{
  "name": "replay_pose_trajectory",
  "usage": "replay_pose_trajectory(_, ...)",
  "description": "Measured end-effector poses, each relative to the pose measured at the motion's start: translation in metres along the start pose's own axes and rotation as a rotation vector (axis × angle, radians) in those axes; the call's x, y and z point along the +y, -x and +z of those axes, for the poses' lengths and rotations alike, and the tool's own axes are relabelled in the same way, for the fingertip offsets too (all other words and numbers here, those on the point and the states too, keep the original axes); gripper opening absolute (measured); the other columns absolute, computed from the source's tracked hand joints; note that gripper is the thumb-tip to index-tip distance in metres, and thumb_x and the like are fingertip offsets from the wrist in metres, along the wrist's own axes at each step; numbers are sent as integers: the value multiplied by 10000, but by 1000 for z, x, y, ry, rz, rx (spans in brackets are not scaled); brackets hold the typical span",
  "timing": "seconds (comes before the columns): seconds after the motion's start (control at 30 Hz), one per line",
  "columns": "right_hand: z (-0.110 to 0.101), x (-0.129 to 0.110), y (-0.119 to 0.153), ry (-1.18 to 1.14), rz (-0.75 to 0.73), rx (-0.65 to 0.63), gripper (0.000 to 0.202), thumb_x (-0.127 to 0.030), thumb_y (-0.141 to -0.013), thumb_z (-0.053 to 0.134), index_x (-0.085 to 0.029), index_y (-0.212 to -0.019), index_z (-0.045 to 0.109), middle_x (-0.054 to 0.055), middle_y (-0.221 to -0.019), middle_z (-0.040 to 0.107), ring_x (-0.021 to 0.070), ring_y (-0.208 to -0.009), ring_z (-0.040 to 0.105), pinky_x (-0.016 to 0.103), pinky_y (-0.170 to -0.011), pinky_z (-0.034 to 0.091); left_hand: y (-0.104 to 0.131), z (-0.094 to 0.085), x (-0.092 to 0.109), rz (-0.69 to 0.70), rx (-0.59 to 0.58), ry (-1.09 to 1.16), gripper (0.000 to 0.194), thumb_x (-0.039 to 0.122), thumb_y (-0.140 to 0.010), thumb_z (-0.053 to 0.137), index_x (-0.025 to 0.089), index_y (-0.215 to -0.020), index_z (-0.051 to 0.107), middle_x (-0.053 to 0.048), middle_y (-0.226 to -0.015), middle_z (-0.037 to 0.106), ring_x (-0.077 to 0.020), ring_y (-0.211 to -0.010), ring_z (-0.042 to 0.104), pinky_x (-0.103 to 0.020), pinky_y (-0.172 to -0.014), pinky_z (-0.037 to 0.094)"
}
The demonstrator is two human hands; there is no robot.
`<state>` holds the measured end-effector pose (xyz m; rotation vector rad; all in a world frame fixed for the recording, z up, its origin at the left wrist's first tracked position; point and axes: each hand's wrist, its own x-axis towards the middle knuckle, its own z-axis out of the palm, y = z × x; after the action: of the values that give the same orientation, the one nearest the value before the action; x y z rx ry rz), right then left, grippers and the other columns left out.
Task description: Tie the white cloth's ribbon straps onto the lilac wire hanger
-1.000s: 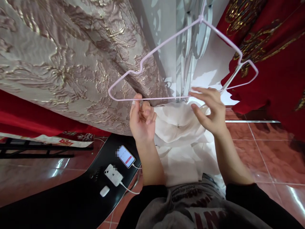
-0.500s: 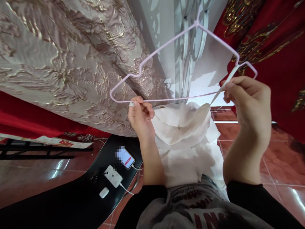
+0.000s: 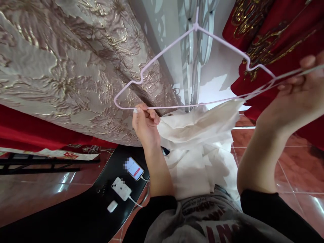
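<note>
A pale pink hanger (image 3: 195, 27) spans the space in front of me, its hook end pointing away. My left hand (image 3: 148, 126) is closed on the left part of its lower bar; a small white piece shows by the thumb, and what it is I cannot tell. Below the bar hangs a white, thin cloth garment (image 3: 199, 131), bunched toward my lap. From its right side a narrow white strap (image 3: 288, 73) runs past the hanger's right corner. My right hand (image 3: 296, 98) is closed on that strap, pulling it taut near the right edge of view.
Left of the hanger hangs a gold-patterned curtain (image 3: 76, 67). Red embroidered fabric (image 3: 298, 44) is at the right. A black bench (image 3: 76, 206) carries two phones with cables, one lit (image 3: 134, 168) and one white (image 3: 121, 189), plus a white earbud case (image 3: 112, 206). Red tiles (image 3: 286, 168) cover the floor.
My right hand has moved outward to the right, drawing the strap out past the hanger's corner. The garment's right side has stretched right; the hanger has shifted slightly left.
</note>
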<state>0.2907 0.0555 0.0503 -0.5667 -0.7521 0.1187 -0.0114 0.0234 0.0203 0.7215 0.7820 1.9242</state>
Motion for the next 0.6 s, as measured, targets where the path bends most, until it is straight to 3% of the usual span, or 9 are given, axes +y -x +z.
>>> replay_pose_trajectory(0.07, -2, -8, 18, 113, -223, 18, 305, -95, -790, 531, -219, -827, 808, -12, -750, 718, 73, -618, 625, 240, -560, 420, -1, -3, -1, -13, -25, -1, 324, 357, -1056, 705, 183, -806, 593, 40, -594, 493, -75, -458, 435, -157, -460, 389)
replay_pose_trajectory(0.13, 4, -20, 39, 242, -265, -138, 202, -153, -886, 616, -235, -893, 800, -1, -813, 745, 150, -744, 706, 328, -686, 534, -2, -5, -3, -30, -55, -5, 315, 369, -1038, 733, 183, -818, 607, 37, -605, 502, -76, -472, 446, -155, -464, 401)
replay_pose_trajectory(0.17, 8, -25, 49, 304, -218, -276, 142, -206, -911, 673, -241, -961, 801, 13, -891, 771, 184, -831, 737, 369, -766, 574, -1, -6, -5, -40, -74, -6, 308, 375, -1026, 750, 183, -826, 616, 34, -612, 511, -77, -480, 456, -154, -465, 406)
replay_pose_trajectory(0.23, 17, -30, 64, 416, -91, -621, 209, -317, -928, 734, -252, -1120, 784, 39, -1095, 796, 229, -1030, 759, 421, -915, 607, 1, -7, -7, -56, -109, -12, 295, 388, -1000, 782, 184, -846, 636, 31, -624, 529, -77, -490, 472, -153, -469, 414)
replay_pose_trajectory(0.3, 23, -27, 72, 519, 0, -896, 273, -364, -981, 676, -264, -1224, 750, 31, -1191, 795, 230, -1144, 745, 457, -1036, 590, 5, -10, -7, -48, -136, -44, 283, 410, -978, 798, 185, -872, 664, 28, -630, 549, -78, -489, 487, -158, -467, 421)
replay_pose_trajectory(0.37, 22, -18, 76, 570, 31, -938, 285, -359, -1045, 571, -280, -1259, 742, 12, -1111, 814, 204, -1090, 755, 472, -1058, 576, 7, -18, -3, -25, -176, -149, 231, 401, -973, 779, 180, -943, 718, 13, -642, 600, -90, -493, 526, -173, -472, 443)
replay_pose_trajectory(0.43, 17, -10, 78, 554, 44, -862, 334, -355, -1089, 474, -323, -1294, 736, -6, -1028, 816, 181, -1002, 763, 473, -1037, 574, 6, -32, 7, -22, -269, -329, 207, 320, -956, 731, 170, -1096, 763, -24, -699, 696, -114, -516, 595, -196, -490, 480)
replay_pose_trajectory(0.5, 12, -6, 78, 518, 51, -817, 357, -377, -1098, 451, -360, -1328, 723, -12, -994, 809, 168, -922, 762, 457, -984, 587, 2, -49, 20, -25, -359, -537, 387, 211, -912, 658, 180, -1288, 746, -53, -809, 781, -135, -543, 653, -219, -522, 524)
replay_pose_trajectory(0.6, 8, -9, 75, 557, 28, -809, 332, -401, -1083, 501, -362, -1314, 737, -9, -940, 813, 160, -871, 737, 443, -970, 585, -7, -71, 42, 70, -302, -782, 603, 105, -855, 538, 226, -1419, 714, -15, -828, 802, -120, -508, 645, -221, -530, 542)
